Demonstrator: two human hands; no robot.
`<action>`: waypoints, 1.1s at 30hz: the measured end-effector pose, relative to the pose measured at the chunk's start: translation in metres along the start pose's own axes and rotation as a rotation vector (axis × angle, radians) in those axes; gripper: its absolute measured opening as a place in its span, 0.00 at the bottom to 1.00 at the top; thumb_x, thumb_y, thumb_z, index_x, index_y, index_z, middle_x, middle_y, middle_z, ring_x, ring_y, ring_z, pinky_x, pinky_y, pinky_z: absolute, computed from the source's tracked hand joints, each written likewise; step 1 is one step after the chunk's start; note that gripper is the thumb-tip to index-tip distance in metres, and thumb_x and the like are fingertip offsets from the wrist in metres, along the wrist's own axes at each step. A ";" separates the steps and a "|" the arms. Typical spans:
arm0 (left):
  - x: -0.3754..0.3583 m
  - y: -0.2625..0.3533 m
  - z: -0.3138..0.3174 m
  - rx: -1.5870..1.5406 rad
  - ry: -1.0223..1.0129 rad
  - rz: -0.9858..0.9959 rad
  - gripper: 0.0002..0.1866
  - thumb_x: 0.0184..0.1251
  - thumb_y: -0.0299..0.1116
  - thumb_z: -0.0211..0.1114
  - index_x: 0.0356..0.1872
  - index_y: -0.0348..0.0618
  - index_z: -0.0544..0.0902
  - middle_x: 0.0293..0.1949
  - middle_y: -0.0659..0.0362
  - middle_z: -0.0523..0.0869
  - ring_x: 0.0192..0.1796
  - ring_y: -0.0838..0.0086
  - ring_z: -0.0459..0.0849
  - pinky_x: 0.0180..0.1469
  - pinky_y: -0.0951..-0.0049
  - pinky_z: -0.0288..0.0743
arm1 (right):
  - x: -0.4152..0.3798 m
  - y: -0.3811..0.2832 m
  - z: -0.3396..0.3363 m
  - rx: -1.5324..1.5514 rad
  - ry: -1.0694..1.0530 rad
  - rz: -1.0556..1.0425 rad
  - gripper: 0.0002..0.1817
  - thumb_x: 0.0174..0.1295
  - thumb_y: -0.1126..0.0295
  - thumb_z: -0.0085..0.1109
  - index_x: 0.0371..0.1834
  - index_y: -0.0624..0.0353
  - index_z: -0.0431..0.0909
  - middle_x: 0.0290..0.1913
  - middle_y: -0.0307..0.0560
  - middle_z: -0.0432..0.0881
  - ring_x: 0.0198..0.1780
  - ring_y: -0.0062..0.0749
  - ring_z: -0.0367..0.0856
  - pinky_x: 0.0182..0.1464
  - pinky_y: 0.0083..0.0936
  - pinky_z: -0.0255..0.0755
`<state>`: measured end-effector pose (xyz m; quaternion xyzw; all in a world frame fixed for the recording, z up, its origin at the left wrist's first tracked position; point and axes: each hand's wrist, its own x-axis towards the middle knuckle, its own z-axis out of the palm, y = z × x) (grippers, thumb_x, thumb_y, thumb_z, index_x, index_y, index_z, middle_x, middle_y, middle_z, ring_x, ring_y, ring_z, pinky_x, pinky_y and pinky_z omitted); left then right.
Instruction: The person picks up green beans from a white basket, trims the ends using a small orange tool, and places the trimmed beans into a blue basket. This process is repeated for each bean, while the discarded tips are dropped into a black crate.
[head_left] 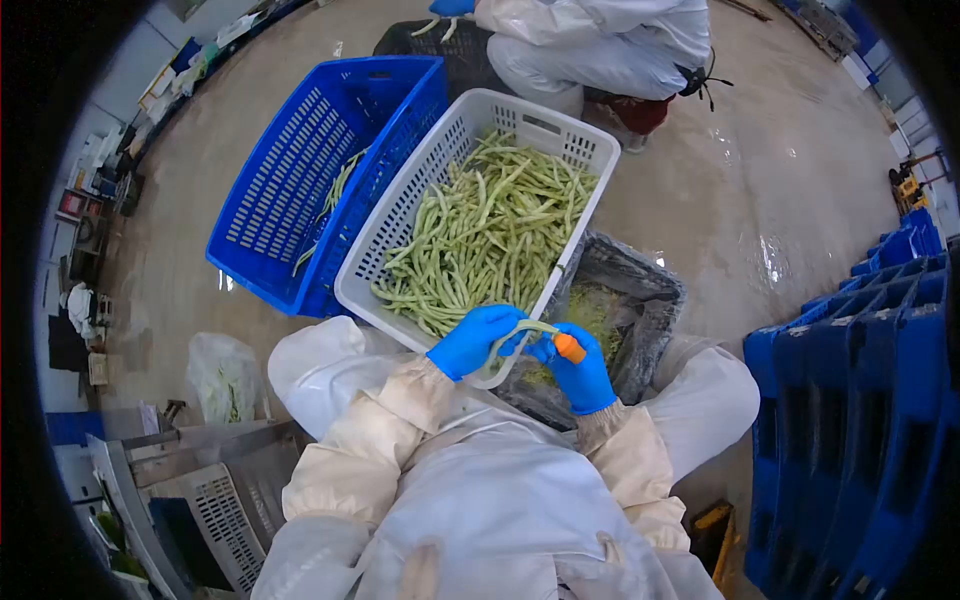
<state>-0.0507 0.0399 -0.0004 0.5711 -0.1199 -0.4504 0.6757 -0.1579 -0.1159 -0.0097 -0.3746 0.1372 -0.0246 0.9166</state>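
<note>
My left hand [470, 342], in a blue glove, is closed on a long pale green bean [534, 326] over the near edge of the white crate. In my blue-gloved right hand [587, 383] is a small tool with an orange handle [570, 348]; its working end is hidden by the fingers. The bean's far end lies close beside this handle, between the two hands. A heap of green beans [490, 225] fills much of the white perforated crate [598, 148]. Under my right hand stands a bin lined with dark plastic [655, 285], with green scraps at its bottom.
Left of the white crate, a blue perforated crate [268, 225] holds a few beans. Another person [610, 55] in white sits beyond the crates. Blue plastic pallets [830, 420] are stacked at right. A clear plastic bag [222, 375] is on the floor at left.
</note>
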 end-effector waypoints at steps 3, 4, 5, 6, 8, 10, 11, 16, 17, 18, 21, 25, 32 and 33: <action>0.005 -0.016 0.007 -0.204 -0.018 0.036 0.14 0.66 0.36 0.55 0.44 0.36 0.75 0.28 0.62 0.77 0.26 0.84 0.71 0.28 0.83 0.66 | 0.009 0.011 -0.006 -0.305 -0.056 0.013 0.08 0.62 0.71 0.52 0.38 0.66 0.76 0.32 0.40 0.78 0.35 0.22 0.75 0.41 0.21 0.70; 0.007 -0.022 0.006 -0.203 0.014 0.028 0.13 0.64 0.34 0.56 0.45 0.35 0.76 0.28 0.63 0.77 0.26 0.84 0.71 0.28 0.83 0.66 | 0.009 0.016 -0.007 -0.310 -0.052 0.016 0.08 0.62 0.71 0.52 0.38 0.66 0.76 0.32 0.40 0.78 0.35 0.22 0.75 0.41 0.21 0.70; 0.009 -0.028 0.005 -0.203 0.046 0.020 0.13 0.63 0.32 0.57 0.45 0.35 0.76 0.28 0.63 0.77 0.26 0.84 0.71 0.28 0.84 0.65 | 0.008 0.021 -0.008 -0.433 -0.084 0.042 0.07 0.61 0.73 0.52 0.38 0.66 0.76 0.31 0.40 0.78 0.33 0.22 0.74 0.39 0.21 0.70; 0.010 -0.026 0.005 -0.203 0.055 -0.006 0.13 0.61 0.30 0.59 0.46 0.35 0.76 0.30 0.63 0.78 0.26 0.83 0.71 0.28 0.84 0.65 | 0.007 0.024 -0.008 -0.555 -0.118 0.069 0.07 0.59 0.76 0.52 0.39 0.65 0.76 0.31 0.41 0.78 0.31 0.22 0.74 0.36 0.21 0.70; 0.007 -0.023 0.002 -0.150 0.046 -0.006 0.13 0.61 0.30 0.59 0.46 0.35 0.76 0.31 0.63 0.78 0.27 0.83 0.71 0.28 0.84 0.64 | 0.006 0.024 -0.015 -0.600 -0.104 0.105 0.07 0.59 0.76 0.52 0.38 0.66 0.76 0.31 0.41 0.79 0.31 0.22 0.74 0.36 0.21 0.70; 0.007 -0.019 -0.010 0.047 0.128 0.019 0.13 0.63 0.32 0.59 0.44 0.35 0.77 0.34 0.61 0.79 0.28 0.81 0.73 0.29 0.82 0.67 | 0.007 0.022 -0.017 -0.640 -0.101 0.138 0.06 0.58 0.77 0.52 0.37 0.66 0.76 0.31 0.41 0.79 0.31 0.23 0.74 0.35 0.22 0.70; 0.008 -0.015 -0.018 0.046 0.133 0.020 0.13 0.63 0.32 0.59 0.44 0.35 0.77 0.34 0.61 0.79 0.28 0.81 0.73 0.29 0.82 0.67 | 0.007 0.020 -0.018 -0.603 -0.102 0.128 0.06 0.58 0.77 0.52 0.36 0.66 0.76 0.30 0.41 0.79 0.31 0.22 0.74 0.34 0.22 0.70; -0.010 0.080 -0.091 -0.430 0.518 0.522 0.15 0.63 0.37 0.58 0.43 0.37 0.73 0.32 0.59 0.75 0.34 0.74 0.75 0.40 0.73 0.72 | 0.008 0.030 -0.076 -1.165 0.191 -0.117 0.06 0.53 0.73 0.56 0.33 0.63 0.78 0.26 0.49 0.80 0.27 0.38 0.78 0.30 0.31 0.71; -0.017 0.088 -0.150 -0.324 0.552 0.586 0.14 0.64 0.39 0.57 0.39 0.37 0.73 0.31 0.59 0.75 0.34 0.73 0.74 0.41 0.74 0.72 | 0.009 0.025 -0.091 -1.396 0.338 -0.249 0.07 0.51 0.71 0.58 0.32 0.62 0.78 0.25 0.52 0.80 0.27 0.45 0.79 0.30 0.34 0.71; -0.030 0.122 -0.160 -0.425 0.533 0.688 0.12 0.64 0.39 0.57 0.37 0.40 0.74 0.31 0.60 0.74 0.34 0.74 0.74 0.39 0.76 0.71 | 0.008 0.007 -0.083 -1.574 0.483 -0.151 0.07 0.50 0.70 0.58 0.30 0.60 0.78 0.27 0.53 0.80 0.28 0.49 0.78 0.30 0.37 0.71; -0.064 0.191 -0.214 0.084 1.017 0.761 0.12 0.60 0.38 0.61 0.36 0.38 0.77 0.30 0.56 0.77 0.34 0.71 0.76 0.39 0.72 0.71 | 0.007 -0.021 -0.068 -1.880 0.671 -0.087 0.06 0.48 0.68 0.59 0.27 0.57 0.77 0.29 0.52 0.79 0.31 0.51 0.77 0.35 0.39 0.70; -0.019 0.179 -0.275 1.422 1.419 0.912 0.14 0.59 0.36 0.59 0.39 0.34 0.78 0.34 0.48 0.80 0.38 0.59 0.79 0.41 0.63 0.72 | 0.012 -0.011 -0.068 -2.249 0.697 -0.289 0.06 0.47 0.67 0.60 0.27 0.53 0.77 0.35 0.48 0.77 0.39 0.44 0.76 0.47 0.40 0.65; 0.124 -0.025 -0.264 1.599 0.558 -0.354 0.16 0.58 0.36 0.54 0.47 0.46 0.81 0.45 0.45 0.81 0.49 0.58 0.80 0.55 0.58 0.69 | 0.029 0.002 -0.071 -1.927 0.483 -0.090 0.24 0.42 0.65 0.66 0.47 0.53 0.76 0.50 0.53 0.74 0.46 0.50 0.73 0.54 0.41 0.62; 0.138 -0.022 -0.261 1.598 0.549 -0.334 0.16 0.58 0.36 0.54 0.47 0.46 0.81 0.45 0.45 0.81 0.49 0.58 0.80 0.55 0.58 0.69 | 0.033 -0.004 -0.074 -1.934 0.504 -0.095 0.24 0.42 0.65 0.66 0.47 0.53 0.76 0.50 0.53 0.74 0.46 0.50 0.73 0.54 0.41 0.62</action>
